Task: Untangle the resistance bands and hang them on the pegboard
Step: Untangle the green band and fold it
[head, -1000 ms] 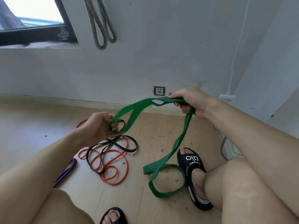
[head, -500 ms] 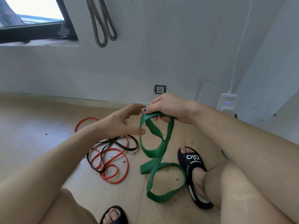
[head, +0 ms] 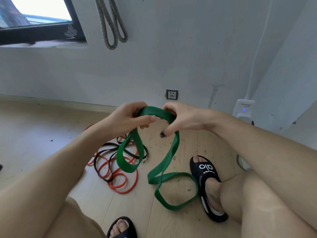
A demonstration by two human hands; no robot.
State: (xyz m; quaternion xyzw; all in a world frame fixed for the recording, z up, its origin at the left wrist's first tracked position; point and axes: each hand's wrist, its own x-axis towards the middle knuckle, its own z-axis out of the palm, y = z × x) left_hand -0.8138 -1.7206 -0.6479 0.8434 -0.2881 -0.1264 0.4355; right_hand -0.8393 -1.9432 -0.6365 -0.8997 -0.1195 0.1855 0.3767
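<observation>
A wide green resistance band (head: pixel 169 155) hangs between both hands, close together at the middle of the view. My left hand (head: pixel 127 118) grips its top on the left and my right hand (head: pixel 181 119) grips it on the right. One green loop dangles under the left hand; a twisted longer loop reaches the wooden floor by my right foot. A thin red band (head: pixel 120 184) and a thin black band (head: pixel 103 170) lie tangled together on the floor beneath my left forearm. No pegboard is in view.
Grey-green rope loops (head: pixel 111 26) hang on the white wall beside a dark window frame (head: pixel 42 31). A wall socket (head: pixel 172 94) sits low on the wall, a white plugged-in device (head: pixel 244 107) at the right corner. Black slippers (head: pixel 205 184) are on my feet.
My left hand, open half a second ago, has closed on the green band next to my right hand. Both hands came together; one second ago they held the band stretched apart.
</observation>
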